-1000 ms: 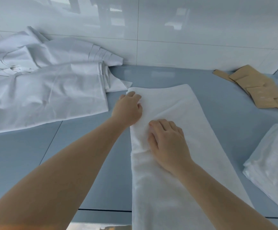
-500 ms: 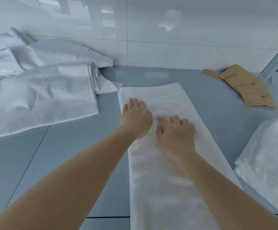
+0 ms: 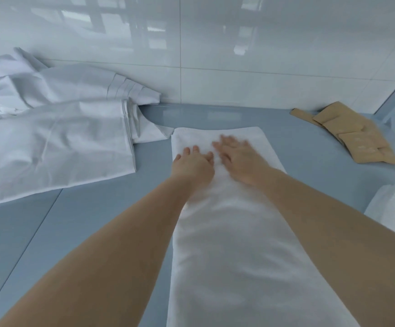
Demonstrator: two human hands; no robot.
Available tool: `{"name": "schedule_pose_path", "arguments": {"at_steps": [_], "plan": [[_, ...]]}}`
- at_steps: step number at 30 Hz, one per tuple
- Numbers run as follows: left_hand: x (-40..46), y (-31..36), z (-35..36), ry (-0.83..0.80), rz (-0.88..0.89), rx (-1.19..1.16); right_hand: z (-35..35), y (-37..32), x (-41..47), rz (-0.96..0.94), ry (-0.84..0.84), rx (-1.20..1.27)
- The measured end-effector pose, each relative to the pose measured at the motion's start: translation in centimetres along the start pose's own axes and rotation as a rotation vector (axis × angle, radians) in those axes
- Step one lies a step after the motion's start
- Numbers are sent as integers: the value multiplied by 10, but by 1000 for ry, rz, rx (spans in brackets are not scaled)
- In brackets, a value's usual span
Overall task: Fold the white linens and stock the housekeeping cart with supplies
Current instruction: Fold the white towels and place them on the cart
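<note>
Left hand (image 3: 193, 165) and right hand (image 3: 237, 156), fingers straight, no grip, press flat on long folded white towel (image 3: 227, 244) lying on blue-grey counter (image 3: 73, 220).

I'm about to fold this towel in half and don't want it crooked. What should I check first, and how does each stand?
1. Both hands flat on the towel: ok; left hand, right hand.
2. Far end lies square: ok.
3. Long edges straight: ok where visible.
4. Near end: cannot tell, out of frame.
5. Loose sheets clear of the towel: not ok, a corner touches its far left corner.
6. Tan packets clear: ok.
</note>
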State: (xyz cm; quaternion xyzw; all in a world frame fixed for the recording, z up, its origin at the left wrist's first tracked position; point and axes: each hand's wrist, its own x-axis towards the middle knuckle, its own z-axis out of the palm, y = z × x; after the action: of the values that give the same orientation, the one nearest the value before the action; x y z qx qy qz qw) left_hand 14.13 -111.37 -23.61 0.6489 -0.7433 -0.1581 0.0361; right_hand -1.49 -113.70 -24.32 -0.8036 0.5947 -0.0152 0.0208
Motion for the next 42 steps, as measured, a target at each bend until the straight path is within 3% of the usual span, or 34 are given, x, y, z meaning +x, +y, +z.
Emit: {"name": "schedule_pose_path", "arguments": {"at_steps": [2, 6, 10, 14, 18, 22, 30, 34, 37, 39, 42], "plan": [[3, 0, 4, 36, 20, 55, 3, 0, 3, 53, -54, 86], [-3, -1, 25, 101, 10, 88, -2, 13, -4, 333, -78, -6], [9, -2, 27, 137, -6, 112, 4, -21, -50, 261, -79, 110], [22, -2, 22, 165, 74, 106, 16, -39, -118, 218, -51, 42], [5, 2, 13, 237, 176, 67, 16, -44, -116, 268, -23, 28], [-54, 15, 23, 186, 202, 93, 19, -37, -99, 278, 1, 26], [-151, 8, 37, 74, 157, 41, -3, -40, -125, 155, 9, 134], [-141, 10, 21, 245, 102, -169, 0, -66, -196, 67, -5, 115], [-121, 0, 10, 355, 79, -168, -11, -84, -236, -42, 158, 194], [-109, -10, 10, 256, 101, -138, -14, -101, -253, -208, 148, 224], [-103, -21, 18, 33, 134, -113, -6, -121, -273, -347, -14, 127]]}}
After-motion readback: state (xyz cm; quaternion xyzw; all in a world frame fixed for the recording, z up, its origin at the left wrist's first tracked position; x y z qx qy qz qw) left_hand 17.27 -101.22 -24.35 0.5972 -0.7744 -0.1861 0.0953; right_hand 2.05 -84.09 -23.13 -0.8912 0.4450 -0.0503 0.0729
